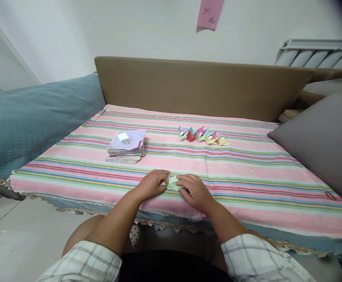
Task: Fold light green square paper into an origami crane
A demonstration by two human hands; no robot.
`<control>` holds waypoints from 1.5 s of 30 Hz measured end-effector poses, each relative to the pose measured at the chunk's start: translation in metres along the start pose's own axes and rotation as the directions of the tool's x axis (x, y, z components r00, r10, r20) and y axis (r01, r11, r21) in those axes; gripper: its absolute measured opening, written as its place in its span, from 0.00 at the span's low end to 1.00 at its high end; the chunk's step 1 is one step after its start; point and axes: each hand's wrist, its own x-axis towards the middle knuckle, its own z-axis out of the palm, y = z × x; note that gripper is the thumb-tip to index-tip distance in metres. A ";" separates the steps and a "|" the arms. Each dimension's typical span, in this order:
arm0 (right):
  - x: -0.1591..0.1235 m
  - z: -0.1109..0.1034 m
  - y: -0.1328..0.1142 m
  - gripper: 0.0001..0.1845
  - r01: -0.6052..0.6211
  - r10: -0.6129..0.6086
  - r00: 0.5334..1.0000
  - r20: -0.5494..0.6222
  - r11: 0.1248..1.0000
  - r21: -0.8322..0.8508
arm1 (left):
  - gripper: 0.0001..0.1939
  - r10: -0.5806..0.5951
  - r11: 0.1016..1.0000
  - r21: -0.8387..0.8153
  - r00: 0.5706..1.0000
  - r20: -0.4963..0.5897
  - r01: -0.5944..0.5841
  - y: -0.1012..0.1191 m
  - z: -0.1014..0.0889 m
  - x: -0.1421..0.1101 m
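A small piece of folded light green paper [173, 183] lies near the front edge of the striped cloth. My left hand [153, 185] pinches its left end between thumb and fingers. On the other end, my right hand [196, 190] closes its thumb and fingertips over the paper. Parts of the sheet are hidden under my fingers. Beyond my hands stands a cluster of several folded paper cranes [200, 136] in red, pink, yellow, blue and pale green.
Back left is a stack of coloured paper [126, 153] with a white plug adapter [124, 138] on top. The sofa's brown backrest [188, 86] rises behind. A grey cushion [323, 137] leans at the right, and a blue-covered armrest [41, 117] bounds the left.
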 end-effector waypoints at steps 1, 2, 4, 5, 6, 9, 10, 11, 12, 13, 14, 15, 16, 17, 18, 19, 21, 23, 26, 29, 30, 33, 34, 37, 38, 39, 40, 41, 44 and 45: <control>0.000 0.000 0.000 0.12 -0.005 0.005 1.000 -0.003 1.000 0.004 | 0.08 0.000 1.000 0.002 1.000 0.002 0.000 0.000 0.000 0.000; 0.000 0.000 0.000 0.13 -0.012 0.012 1.000 -0.006 1.000 0.009 | 0.08 0.000 1.000 0.002 1.000 0.006 0.000 0.000 0.000 0.001; 0.001 0.001 0.001 0.15 -0.025 0.025 1.000 -0.002 0.999 0.024 | 0.08 -0.009 1.000 -0.004 1.000 0.017 0.009 0.000 -0.001 0.001; 0.001 0.001 0.002 0.16 -0.032 0.031 0.999 0.007 0.999 0.031 | 0.08 -0.016 1.000 -0.010 1.000 0.025 0.017 0.000 -0.001 0.001; 0.001 0.001 0.002 0.17 -0.039 0.038 0.999 0.020 0.999 0.038 | 0.08 -0.024 1.000 -0.016 0.999 0.035 0.025 0.000 -0.002 0.002; 0.003 0.000 0.003 0.16 -0.073 0.069 0.996 0.064 0.995 0.066 | 0.08 -0.039 0.998 -0.039 0.998 0.052 0.041 0.002 -0.003 0.002; 0.004 0.000 0.003 0.15 -0.090 0.085 0.994 0.072 0.993 0.079 | 0.09 -0.044 0.998 -0.049 0.998 0.052 0.047 0.003 -0.004 0.003; 0.005 -0.001 0.002 0.13 -0.109 0.102 0.992 0.078 0.990 0.094 | 0.09 -0.053 0.996 -0.067 0.997 0.050 0.056 0.004 -0.004 0.003; 0.007 -0.002 0.001 0.12 -0.127 0.118 0.990 0.080 0.986 0.108 | 0.11 -0.066 0.993 -0.096 0.997 0.048 0.070 0.005 -0.004 0.003; 0.008 -0.003 0.001 0.11 -0.141 0.132 0.988 0.080 0.983 0.120 | 0.12 -0.084 0.987 -0.136 0.995 0.045 0.089 0.006 -0.004 0.004; 0.009 -0.003 0.000 0.10 -0.151 0.142 0.987 0.077 0.980 0.127 | 0.14 -0.107 0.977 -0.180 0.994 0.038 0.112 0.006 -0.004 0.004; 0.010 -0.003 -0.001 0.10 -0.153 0.145 0.987 0.074 0.980 0.128 | 0.16 -0.133 0.967 -0.217 0.991 0.026 0.135 0.007 -0.004 0.005; 0.011 -0.003 -0.002 0.10 -0.149 0.141 0.987 0.071 0.981 0.124 | 0.17 -0.158 0.959 -0.239 0.987 0.011 0.156 0.007 -0.004 0.005; 0.012 -0.003 -0.003 0.09 -0.141 0.134 0.989 0.066 0.983 0.115 | 0.16 -0.180 0.955 -0.239 0.984 -0.004 0.174 0.008 -0.004 0.006; 0.012 -0.002 -0.004 0.09 -0.132 0.126 0.990 0.060 0.986 0.102 | 0.14 -0.198 0.957 -0.219 0.980 -0.017 0.190 0.009 -0.004 0.007; 0.013 -0.001 -0.005 0.09 -0.122 0.118 0.992 0.053 0.989 0.086 | 0.12 -0.210 0.962 -0.185 0.977 -0.023 0.202 0.010 -0.004 0.007; 0.013 0.001 -0.006 0.08 -0.109 0.108 0.994 0.026 0.993 0.050 | 0.11 -0.216 0.970 -0.118 0.976 -0.005 0.214 0.012 -0.005 0.007; 0.012 0.002 -0.007 0.08 -0.097 0.097 0.995 -0.003 0.995 0.019 | 0.13 -0.209 0.975 -0.067 0.977 0.030 0.211 0.015 -0.006 0.007; 0.011 0.002 -0.006 0.09 -0.064 0.064 0.998 -0.025 0.998 -0.014 | 0.15 -0.237 0.971 -0.019 0.970 0.047 0.238 0.018 -0.008 0.006; 0.008 0.002 -0.005 0.08 -0.023 0.021 0.999 -0.028 0.999 -0.047 | 0.14 -0.294 0.956 -0.005 0.955 0.038 0.294 0.020 -0.009 0.006; 0.008 0.002 -0.005 0.08 -0.013 0.011 1.000 -0.028 0.998 -0.060 | 0.14 -0.302 0.953 -0.002 0.952 0.040 0.302 0.020 -0.010 0.006; 0.006 0.004 -0.004 0.08 0.001 -0.004 1.000 -0.031 0.995 -0.103 | 0.14 -0.316 0.949 0.031 0.948 0.039 0.315 0.022 -0.010 0.007; 0.006 0.004 -0.004 0.09 0.004 -0.007 0.999 -0.033 0.993 -0.118 | 0.13 -0.324 0.945 0.050 0.946 0.034 0.322 0.023 -0.011 0.007; 0.007 0.006 -0.004 0.09 0.013 -0.018 0.999 -0.031 0.988 -0.152 | 0.09 -0.355 0.930 0.111 0.935 0.014 0.351 0.026 -0.010 0.008; 0.007 0.007 -0.004 0.09 0.014 -0.018 0.999 -0.027 0.987 -0.160 | 0.07 -0.363 0.924 0.132 0.932 0.013 0.358 0.027 -0.010 0.008; 0.007 0.008 -0.004 0.09 0.013 -0.017 1.000 -0.023 0.986 -0.166 | 0.06 -0.370 0.919 0.151 0.929 0.015 0.363 0.027 -0.010 0.008; 0.008 0.008 -0.003 0.09 0.011 -0.015 1.000 -0.020 0.985 -0.171 | 0.06 -0.374 0.915 0.169 0.927 0.017 0.366 0.027 -0.009 0.008; 0.008 0.009 -0.003 0.09 0.008 -0.011 1.000 -0.018 0.985 -0.174 | 0.05 -0.375 0.913 0.185 0.927 0.019 0.365 0.027 -0.009 0.008; 0.009 0.011 -0.001 0.08 -0.002 -0.002 1.000 -0.018 0.984 -0.180 | 0.04 -0.367 0.913 0.204 0.930 0.030 0.353 0.025 -0.008 0.008; 0.009 0.012 0.000 0.08 -0.004 0.001 1.000 -0.020 0.984 -0.181 | 0.04 -0.362 0.915 0.206 0.931 0.038 0.347 0.024 -0.008 0.008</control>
